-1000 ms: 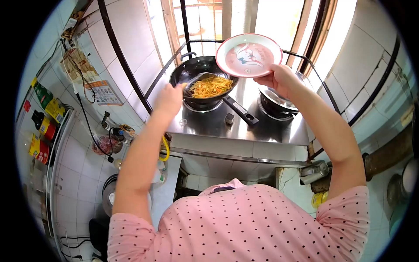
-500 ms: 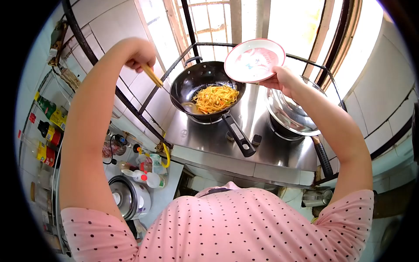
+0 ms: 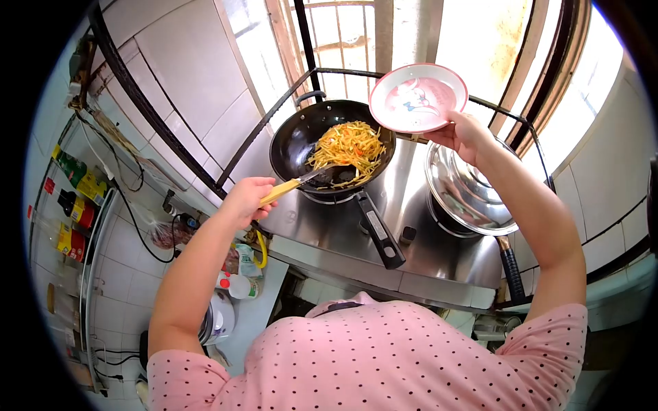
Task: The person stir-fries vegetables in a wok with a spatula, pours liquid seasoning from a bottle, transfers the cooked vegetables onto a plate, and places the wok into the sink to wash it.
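My left hand is closed round the yellow handle of a metal spatula, whose blade lies in the black wok at the lower edge of the shredded food. The wok rests on the left burner, its black handle pointing toward me. My right hand grips the lower right rim of a white plate with a red edge and a pink printed centre. The plate is tilted and held in the air, just to the upper right of the wok.
A second pan with a shiny lid sits on the right burner of the steel stove. Black metal bars run behind the stove before a window. Bottles stand on the left rack, and a white rice cooker is below my left arm.
My left hand has come down from the upper left, and the spatula blade is now under the food's near side. The food has shifted up and right in the wok. The plate remains held up.
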`<state>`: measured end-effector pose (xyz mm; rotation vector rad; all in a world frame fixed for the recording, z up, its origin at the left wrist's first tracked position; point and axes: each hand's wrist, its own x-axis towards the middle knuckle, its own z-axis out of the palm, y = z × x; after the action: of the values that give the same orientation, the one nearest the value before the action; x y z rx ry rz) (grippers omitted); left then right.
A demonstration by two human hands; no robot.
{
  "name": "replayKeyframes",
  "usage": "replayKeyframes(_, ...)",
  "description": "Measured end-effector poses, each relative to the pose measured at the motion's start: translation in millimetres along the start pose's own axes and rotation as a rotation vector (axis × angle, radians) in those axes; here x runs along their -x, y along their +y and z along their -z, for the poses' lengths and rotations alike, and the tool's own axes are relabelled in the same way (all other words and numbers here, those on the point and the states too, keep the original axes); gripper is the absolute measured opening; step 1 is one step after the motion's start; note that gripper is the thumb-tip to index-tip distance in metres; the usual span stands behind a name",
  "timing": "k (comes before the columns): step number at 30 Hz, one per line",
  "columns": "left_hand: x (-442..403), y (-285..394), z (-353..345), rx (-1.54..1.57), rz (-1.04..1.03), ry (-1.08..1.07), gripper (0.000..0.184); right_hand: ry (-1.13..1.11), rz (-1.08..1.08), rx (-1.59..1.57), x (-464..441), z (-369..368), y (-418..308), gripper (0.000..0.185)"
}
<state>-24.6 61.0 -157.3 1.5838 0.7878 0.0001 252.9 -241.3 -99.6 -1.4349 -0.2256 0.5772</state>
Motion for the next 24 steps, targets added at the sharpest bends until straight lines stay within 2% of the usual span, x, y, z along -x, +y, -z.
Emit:
replayKeyframes(5,-0.6,1.1,-26.8,0.063,0.036,-0.132,0.045,0.031,-0.005,-0.038,3.3,-4.1,8.1,0.032)
replayKeyframes(9,-8.2,-20.4,-21.3,0.113,-0.075,-0.064,0.048,0.015,-0.021,-0.104,6.8,4.4,14.9,0.031)
replayKeyframes(12,-8.6,-33.0,-33.1,0.275,-0.112,-0.068,0.047,0.064,-0.023,-0.116,12.5,-0.3,17.7,0.030)
replayKeyframes(16,4.4,-38.3,-27.0,0.332,-0.128,-0.036,0.047,0.059,-0.017,-0.084,5.8,5.2,20.2,0.027)
replayKeyframes(24,38.2,-26.5,-2.0,0.296,-0.198,0.003,0.049,0.018,0.028,0.062,-0.8,-8.9,21.6,0.024)
